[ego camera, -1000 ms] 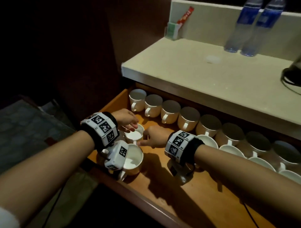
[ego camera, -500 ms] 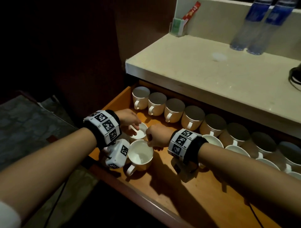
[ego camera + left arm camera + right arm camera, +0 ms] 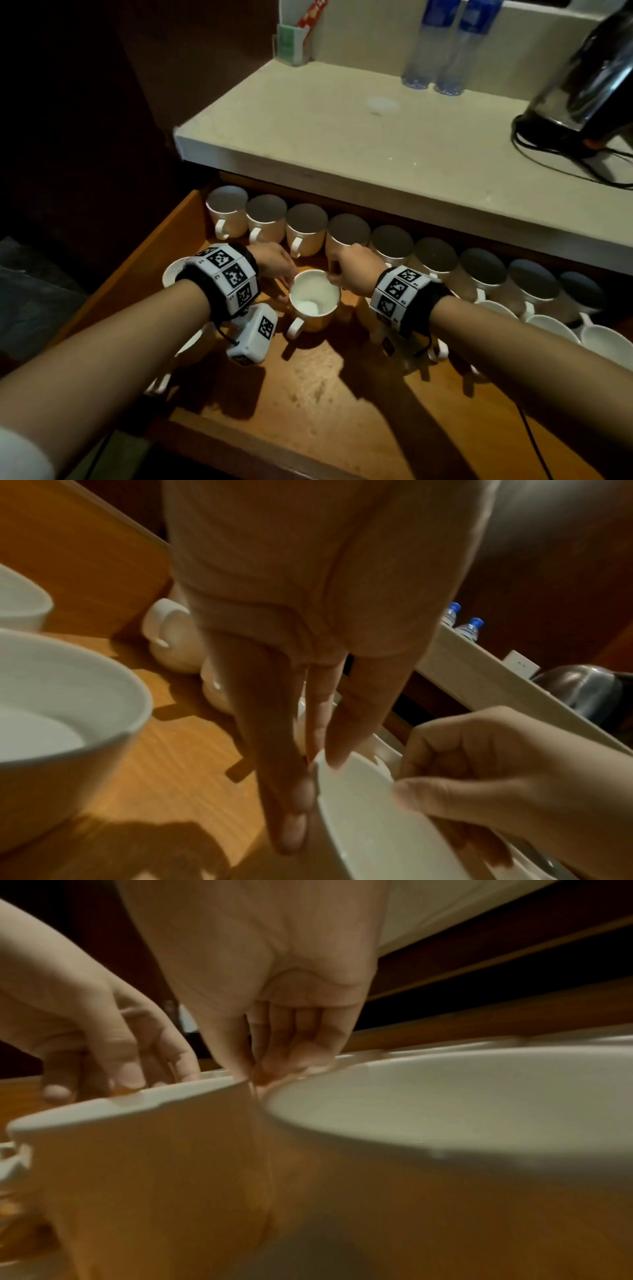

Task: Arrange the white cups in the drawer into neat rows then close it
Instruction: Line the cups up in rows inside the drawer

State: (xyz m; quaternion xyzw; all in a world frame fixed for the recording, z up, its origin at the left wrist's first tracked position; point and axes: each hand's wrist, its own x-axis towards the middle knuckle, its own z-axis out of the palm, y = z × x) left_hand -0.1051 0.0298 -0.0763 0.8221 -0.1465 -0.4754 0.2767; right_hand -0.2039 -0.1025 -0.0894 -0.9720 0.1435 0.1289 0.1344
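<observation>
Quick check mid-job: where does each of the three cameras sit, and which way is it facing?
Head: above, looking forward and down into the open drawer; both forearms and hands show.
Left wrist: along the left hand toward the cup its straight fingers touch.
Right wrist: low along the right hand, pinching that cup's rim.
Shared: all three show this cup and both hands.
</observation>
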